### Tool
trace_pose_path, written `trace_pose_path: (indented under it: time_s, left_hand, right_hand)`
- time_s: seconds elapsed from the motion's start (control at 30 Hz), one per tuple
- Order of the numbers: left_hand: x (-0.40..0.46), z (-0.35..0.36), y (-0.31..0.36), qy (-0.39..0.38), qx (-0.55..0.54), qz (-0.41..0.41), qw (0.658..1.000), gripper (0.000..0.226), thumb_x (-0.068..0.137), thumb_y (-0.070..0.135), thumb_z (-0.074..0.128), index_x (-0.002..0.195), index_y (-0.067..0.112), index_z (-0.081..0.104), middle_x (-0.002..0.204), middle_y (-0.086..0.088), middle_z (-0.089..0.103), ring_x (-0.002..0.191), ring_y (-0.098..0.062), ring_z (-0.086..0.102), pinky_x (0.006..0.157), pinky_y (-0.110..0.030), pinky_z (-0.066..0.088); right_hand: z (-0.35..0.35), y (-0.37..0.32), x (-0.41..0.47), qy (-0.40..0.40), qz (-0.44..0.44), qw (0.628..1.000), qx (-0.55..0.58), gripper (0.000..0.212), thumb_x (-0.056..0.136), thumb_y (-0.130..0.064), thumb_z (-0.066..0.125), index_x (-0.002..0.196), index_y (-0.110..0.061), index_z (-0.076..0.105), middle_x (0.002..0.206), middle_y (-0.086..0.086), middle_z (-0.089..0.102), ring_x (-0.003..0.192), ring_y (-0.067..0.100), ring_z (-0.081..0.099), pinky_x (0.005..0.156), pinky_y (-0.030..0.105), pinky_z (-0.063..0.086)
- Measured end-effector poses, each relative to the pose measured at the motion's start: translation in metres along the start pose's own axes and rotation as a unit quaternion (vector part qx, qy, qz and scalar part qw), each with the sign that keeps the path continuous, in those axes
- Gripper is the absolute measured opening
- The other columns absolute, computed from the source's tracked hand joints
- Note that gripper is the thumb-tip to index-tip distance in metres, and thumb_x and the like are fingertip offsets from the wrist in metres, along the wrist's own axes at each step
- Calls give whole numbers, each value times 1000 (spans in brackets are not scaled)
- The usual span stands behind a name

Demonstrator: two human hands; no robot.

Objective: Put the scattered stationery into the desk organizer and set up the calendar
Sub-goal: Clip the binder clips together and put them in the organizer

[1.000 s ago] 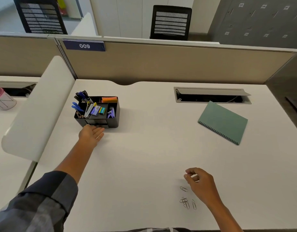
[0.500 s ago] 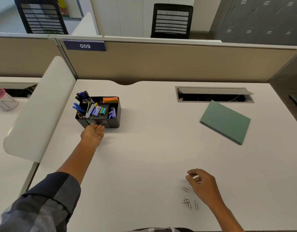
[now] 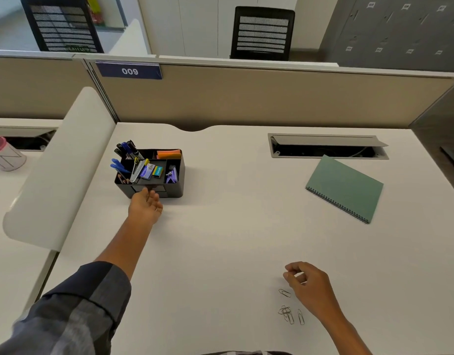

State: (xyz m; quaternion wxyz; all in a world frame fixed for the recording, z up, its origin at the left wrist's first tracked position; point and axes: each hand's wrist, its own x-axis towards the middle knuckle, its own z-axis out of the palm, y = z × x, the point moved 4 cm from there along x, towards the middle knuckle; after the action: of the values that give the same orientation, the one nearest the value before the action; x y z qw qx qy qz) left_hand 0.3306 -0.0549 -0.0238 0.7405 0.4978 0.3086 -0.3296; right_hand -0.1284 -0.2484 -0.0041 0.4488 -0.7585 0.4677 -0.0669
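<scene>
The left hand (image 3: 146,207) lies at the front of the black desk organizer (image 3: 150,172), fingers loosely extended toward its drawer; whether they touch it I cannot tell. Pens, sticky notes and staple boxes fill the organizer just beyond the fingertips. Well off to that hand's right, the right hand (image 3: 307,285) hovers with curled fingertips pinched together, paper clips (image 3: 288,310) on the desk (image 3: 220,239) just beside it. Farther beyond lies a green spiral-bound calendar (image 3: 346,187), flat.
</scene>
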Motion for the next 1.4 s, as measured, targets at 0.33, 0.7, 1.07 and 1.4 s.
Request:
trace_pose_path:
  time_s: [0.33, 0.7, 1.07, 1.4]
  left_hand:
    - [-6, 4, -4, -12, -26, -20, 999, 21, 107, 25, 48, 91, 18, 62, 81, 7, 57, 68, -9, 51, 64, -23, 37]
    - [-2, -7, -11, -24, -23, -42, 999, 26, 108, 19, 40, 93, 20, 62, 80, 8, 60, 64, -8, 49, 62, -23, 34]
    - [-5, -22, -18, -18, -24, -43, 999, 32, 108, 16, 37, 92, 25, 63, 80, 9, 56, 62, -8, 46, 59, -23, 31]
    - [-11, -32, -20, 8, -10, -54, 998, 21, 107, 17, 48, 91, 20, 61, 81, 6, 58, 64, -8, 49, 60, -22, 33]
  right_hand:
    - [0, 0, 0, -6, -5, 1000, -11, 11, 89, -22, 78, 93, -32, 74, 84, -22, 71, 71, 8, 70, 67, 20, 58]
    - [0, -1, -2, -15, -1, 1000, -27, 10, 90, -23, 78, 94, -31, 74, 90, -27, 69, 74, 6, 68, 65, 17, 55]
    - [-4, 2, -2, -6, -1, 1000, -21, 11, 89, -22, 78, 92, -32, 74, 88, -23, 70, 71, 8, 68, 63, 16, 55]
    - [-10, 4, -3, 11, -1, 998, -64, 9, 89, -23, 79, 92, -29, 74, 85, -16, 72, 71, 3, 67, 65, 19, 54]
